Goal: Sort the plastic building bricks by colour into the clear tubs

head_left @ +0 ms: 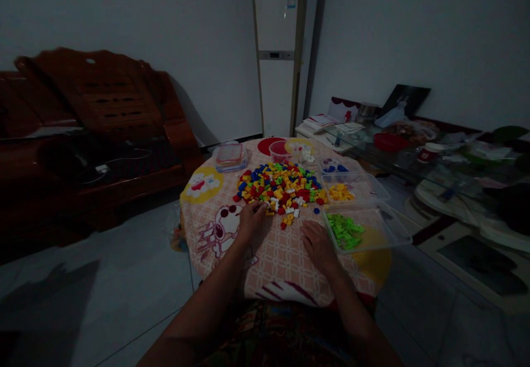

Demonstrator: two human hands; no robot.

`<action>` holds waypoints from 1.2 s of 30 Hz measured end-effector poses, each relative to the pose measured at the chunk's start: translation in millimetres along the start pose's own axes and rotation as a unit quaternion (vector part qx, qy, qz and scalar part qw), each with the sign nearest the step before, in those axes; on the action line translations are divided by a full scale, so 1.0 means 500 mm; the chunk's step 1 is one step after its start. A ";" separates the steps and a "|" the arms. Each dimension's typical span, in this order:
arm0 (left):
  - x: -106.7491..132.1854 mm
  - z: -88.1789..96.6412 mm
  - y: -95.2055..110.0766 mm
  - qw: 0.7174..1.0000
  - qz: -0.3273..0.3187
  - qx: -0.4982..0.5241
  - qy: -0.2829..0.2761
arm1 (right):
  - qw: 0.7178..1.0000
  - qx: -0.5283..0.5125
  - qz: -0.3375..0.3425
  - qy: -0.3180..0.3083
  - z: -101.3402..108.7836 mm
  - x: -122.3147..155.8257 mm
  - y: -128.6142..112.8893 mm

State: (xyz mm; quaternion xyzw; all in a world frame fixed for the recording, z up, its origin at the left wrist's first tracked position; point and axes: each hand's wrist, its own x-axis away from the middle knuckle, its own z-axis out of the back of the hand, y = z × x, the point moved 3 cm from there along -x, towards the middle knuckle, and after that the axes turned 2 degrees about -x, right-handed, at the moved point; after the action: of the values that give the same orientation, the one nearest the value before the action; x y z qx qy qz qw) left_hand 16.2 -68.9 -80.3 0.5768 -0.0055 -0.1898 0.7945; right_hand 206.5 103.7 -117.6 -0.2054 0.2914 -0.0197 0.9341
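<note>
Dim room with pale walls [186,25], seen in the head view, with wooden bench [120,99] at left and patterned tablecloth [277,267] in the middle. On this cloth, a heap of small coloured pieces [285,182]; at right, clear boxes [383,226] with green pieces [343,232] and yellow pieces [340,192], separate by colour. Left hand [253,215] at the near left edge of the heap, thumb and forefinger close together (impossible to tell whether clamped on a piece). Right hand [318,244] lying on the cloth just beside the nearest box, fingers loosely bent, underside hidden, so cannot tell if holding something. Step in hand, by judgement: picking at the heap. Next move probably calling for a fine fingertip pinch, without dragging neighbouring pieces.
</note>
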 end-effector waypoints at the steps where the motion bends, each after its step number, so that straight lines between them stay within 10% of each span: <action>1: -0.005 -0.015 0.009 0.999 0.010 0.029 -0.008 | 1.000 -0.002 -0.001 -0.001 0.000 0.000 0.000; 13: -0.040 -0.333 0.203 0.956 -0.042 0.179 -0.228 | 1.000 -0.012 0.005 -0.002 -0.009 0.002 0.011; 17: -0.034 -0.371 0.236 0.952 -0.105 0.137 -0.253 | 1.000 -0.010 -0.005 -0.012 -0.014 0.003 0.014; 21: -0.018 -0.318 0.198 0.962 -0.120 0.098 -0.225 | 1.000 -0.009 -0.001 -0.011 -0.007 -0.001 0.005; 30: -0.001 -0.074 0.052 0.990 -0.100 -0.088 -0.049 | 1.000 -0.011 -0.006 0.004 -0.001 0.001 -0.002; 36: 0.019 -0.016 -0.001 0.974 -0.096 -0.206 -0.017 | 1.000 0.000 0.005 -0.002 -0.003 0.000 0.005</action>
State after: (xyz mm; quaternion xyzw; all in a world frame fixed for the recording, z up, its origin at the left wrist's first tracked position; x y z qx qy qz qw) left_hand 26.5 -64.7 -85.3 0.3956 0.0759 -0.2720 0.8739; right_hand 205.4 105.3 -119.9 -0.2043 0.2901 -0.0145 0.9348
